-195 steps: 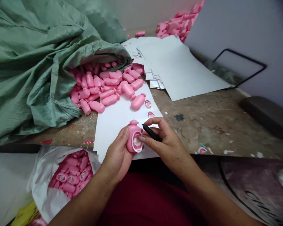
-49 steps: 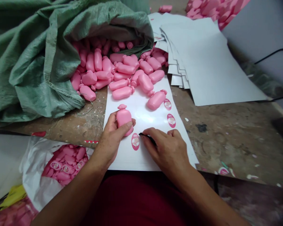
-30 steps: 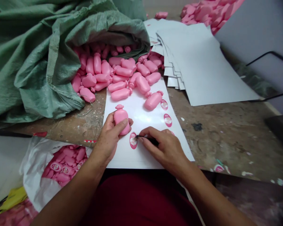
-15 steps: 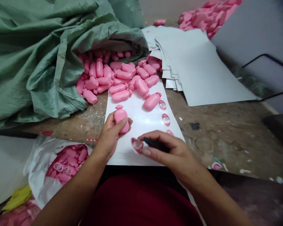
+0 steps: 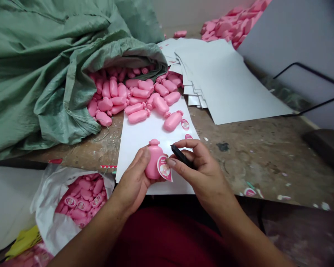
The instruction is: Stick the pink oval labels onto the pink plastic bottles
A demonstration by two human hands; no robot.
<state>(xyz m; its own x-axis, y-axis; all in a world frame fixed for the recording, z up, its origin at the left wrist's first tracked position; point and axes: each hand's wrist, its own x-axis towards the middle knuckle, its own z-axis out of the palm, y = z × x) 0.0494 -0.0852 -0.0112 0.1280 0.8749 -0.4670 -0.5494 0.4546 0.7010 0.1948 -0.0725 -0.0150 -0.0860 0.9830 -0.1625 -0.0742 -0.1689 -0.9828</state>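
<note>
A small pink bottle (image 5: pixel 153 161) stands upright in my left hand (image 5: pixel 136 178), its fingers wrapped round the lower part. My right hand (image 5: pixel 197 163) pinches an oval pink-and-white sticker (image 5: pixel 164 168) by its upper right edge, against the right side of the bottle. A black pen-like tool (image 5: pixel 182 156) also sits in my right hand, its tip pointing up and left. Under both hands lies a white sticker sheet (image 5: pixel 136 135); oval stickers run down its right side, partly covered by my right hand. Loose pink bottles (image 5: pixel 161 105) rest on the sheet's far end.
A green sack (image 5: pixel 52 74) spills pink bottles at the left. White sheets (image 5: pixel 219 81) are stacked at the back right, with more pink bottles (image 5: pixel 228 26) behind. Below the table's left edge, a white bag (image 5: pixel 50 215) holds bottles, some with stickers.
The bottle and sticker have come together: my right hand has brought the sticker onto the bottle's right side, and my left hand has moved nearer. The view has shifted slightly.
</note>
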